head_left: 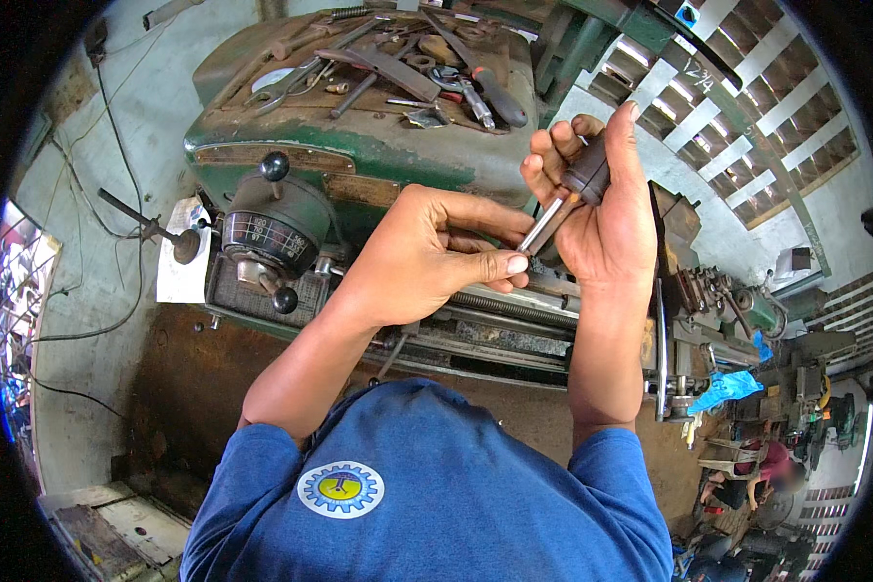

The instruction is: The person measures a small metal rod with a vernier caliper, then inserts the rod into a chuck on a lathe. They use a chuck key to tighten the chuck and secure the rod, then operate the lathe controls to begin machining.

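Note:
In front of my chest, above the lathe, my right hand (603, 218) is palm up and cradles a dark cylindrical metal part (586, 177). Its thumb points up along the part and the fingers curl at the other side. A thin bright metal rod (543, 225) slants down and left from the part's lower end. My left hand (427, 254) pinches the rod's free end between thumb and fingers. Whether the rod sits inside the part or only touches it, I cannot tell.
Wrenches, a file, and a red-and-grey-handled screwdriver (500, 97) crowd the green headstock top (213, 95). Below are a speed dial (270, 233) with black-knobbed levers and the lathe bed (495, 339). A blue cloth (726, 390) hangs at right; a person (772, 475) sits beyond.

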{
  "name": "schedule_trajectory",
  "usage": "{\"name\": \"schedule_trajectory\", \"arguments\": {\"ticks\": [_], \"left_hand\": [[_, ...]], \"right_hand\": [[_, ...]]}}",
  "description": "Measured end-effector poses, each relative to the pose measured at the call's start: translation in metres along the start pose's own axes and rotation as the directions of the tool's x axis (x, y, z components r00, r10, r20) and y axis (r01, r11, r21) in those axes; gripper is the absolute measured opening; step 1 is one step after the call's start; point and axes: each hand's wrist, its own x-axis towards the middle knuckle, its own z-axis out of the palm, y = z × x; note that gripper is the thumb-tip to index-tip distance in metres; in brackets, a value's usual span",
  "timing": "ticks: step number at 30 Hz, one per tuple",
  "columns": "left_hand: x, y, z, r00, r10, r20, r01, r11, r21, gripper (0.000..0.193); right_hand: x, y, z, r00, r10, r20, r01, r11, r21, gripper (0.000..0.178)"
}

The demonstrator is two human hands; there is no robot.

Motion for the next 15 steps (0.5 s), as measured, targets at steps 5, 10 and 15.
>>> {"name": "schedule_trajectory", "arguments": {"ticks": [5,10,15], "left_hand": [[-0.0012,-0.0011,0.0013,1.0,-0.01,-0.029,0.009,1.0,-0.015,0.031],[-0.0015,-0.0035,0.0047,0.999,0.023,-0.048,-0.024,1.0,-0.012,0.031],[-0.002,-0.0089,0.0074,0.993,0.048,-0.105,-0.045,0.998,0.037,0.031]], "right_hand": [[0.0009,0.003,0.0031,0.999,-0.024,-0.034,0.024,1.0,-0.016,0.042],[0.0001,0.0043,0.0082,0.997,-0.034,-0.071,0.033,0.999,-0.006,0.042],[-0.0001,0.0053,0.008,0.999,-0.026,-0.046,0.027,1.0,0.016,0.044]]}}
